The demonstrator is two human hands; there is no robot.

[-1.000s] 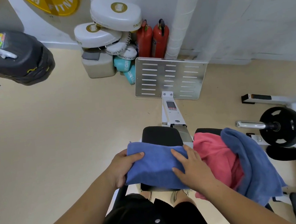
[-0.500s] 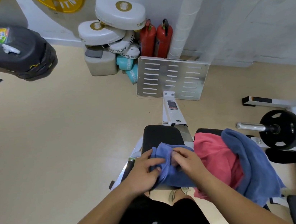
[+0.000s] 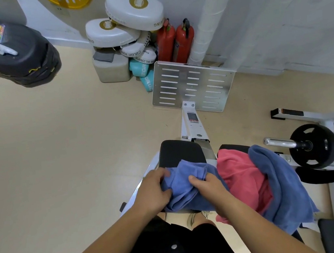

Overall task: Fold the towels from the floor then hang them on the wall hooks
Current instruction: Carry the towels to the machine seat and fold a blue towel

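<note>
1. the blue towel [image 3: 182, 179] lies bunched on the black pad [image 3: 180, 151], its near edge hanging over the front.
2. the left hand [image 3: 153, 191] curls round the towel's left side. the right hand [image 3: 209, 186] pinches a fold near its middle.
3. open floor [image 3: 60, 161] spreads wide to the left.
4. just beside on the right, a pink towel [image 3: 240, 172] and a darker towel [image 3: 279, 179] lie draped.
5. past those, a weight plate [image 3: 313, 146] crowds the right.
6. ahead, a footplate [image 3: 192, 84], two extinguishers [image 3: 174, 40] and boxing pads [image 3: 126, 21] stand by the wall.
</note>
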